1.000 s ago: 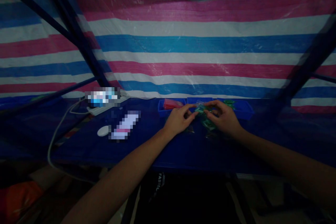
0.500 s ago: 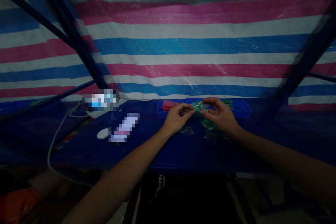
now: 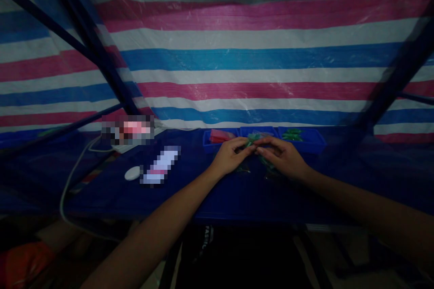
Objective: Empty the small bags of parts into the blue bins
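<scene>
My left hand [image 3: 231, 156] and my right hand [image 3: 284, 157] meet over the table, thumbs and fingers pinched together. Between and just behind the fingertips shows a small clear plastic bag with green contents [image 3: 251, 138], partly covered by the fingers; both hands are closed on it. Under my right hand lie more green-and-clear bags [image 3: 267, 169], mostly hidden. A small clear bag with dark contents [image 3: 243, 169] rests on the table below my left hand.
Blue bins [image 3: 313, 144] stand behind the hands: red packets [image 3: 219, 136] left, clear film in the middle, green pieces [image 3: 292, 134] right. To the left lie a blurred-out phone [image 3: 161, 165], a white round object [image 3: 132, 173] and a white cable [image 3: 66, 189]. A person's orange clothing [image 3: 25, 257] shows at lower left.
My right hand has moved down and left, bringing its fingertips against the left hand's. The bag between them is now more covered, and the green pieces in the right bin show more.
</scene>
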A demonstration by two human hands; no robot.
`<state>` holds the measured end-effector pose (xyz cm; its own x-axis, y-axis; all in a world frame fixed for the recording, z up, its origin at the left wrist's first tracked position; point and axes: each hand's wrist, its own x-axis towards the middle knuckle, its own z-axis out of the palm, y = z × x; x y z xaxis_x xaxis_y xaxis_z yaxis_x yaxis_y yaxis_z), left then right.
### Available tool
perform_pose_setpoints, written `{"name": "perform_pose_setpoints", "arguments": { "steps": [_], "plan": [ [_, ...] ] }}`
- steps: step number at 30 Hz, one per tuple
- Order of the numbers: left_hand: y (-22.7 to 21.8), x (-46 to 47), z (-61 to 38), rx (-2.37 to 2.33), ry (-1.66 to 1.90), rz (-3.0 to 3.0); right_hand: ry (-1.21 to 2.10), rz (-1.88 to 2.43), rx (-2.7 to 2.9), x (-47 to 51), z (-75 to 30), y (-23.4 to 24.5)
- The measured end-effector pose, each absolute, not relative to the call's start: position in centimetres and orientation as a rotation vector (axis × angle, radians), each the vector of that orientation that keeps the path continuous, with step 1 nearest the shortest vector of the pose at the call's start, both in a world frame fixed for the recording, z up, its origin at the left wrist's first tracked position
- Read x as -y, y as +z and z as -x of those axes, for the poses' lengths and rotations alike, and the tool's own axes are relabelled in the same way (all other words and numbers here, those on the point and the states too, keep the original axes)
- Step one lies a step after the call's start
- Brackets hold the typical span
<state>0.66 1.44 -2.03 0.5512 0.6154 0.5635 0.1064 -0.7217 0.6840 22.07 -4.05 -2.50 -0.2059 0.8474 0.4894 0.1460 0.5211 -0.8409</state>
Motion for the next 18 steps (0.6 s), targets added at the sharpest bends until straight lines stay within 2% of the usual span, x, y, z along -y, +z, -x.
{"name": "perform_pose_setpoints", "arguments": {
  "steps": [5, 11, 18],
  "plan": [
    [-2.9, -2.1, -0.6, -0.713, 1.108, -2.163, 0.601, 0.951, 1.579, 3.2, -22.5, -2.7],
    [-3.4, -1.9, -0.9, -0.74, 1.088, -2.011, 0.846, 0.964, 1.535, 2.0, -22.8, -3.2],
    [-2.8, -1.3, -0.7, -0.75, 1.023, -2.01, 0.792, 0.985, 1.471, 1.7, -23.1, -3.4]
  ]
}}
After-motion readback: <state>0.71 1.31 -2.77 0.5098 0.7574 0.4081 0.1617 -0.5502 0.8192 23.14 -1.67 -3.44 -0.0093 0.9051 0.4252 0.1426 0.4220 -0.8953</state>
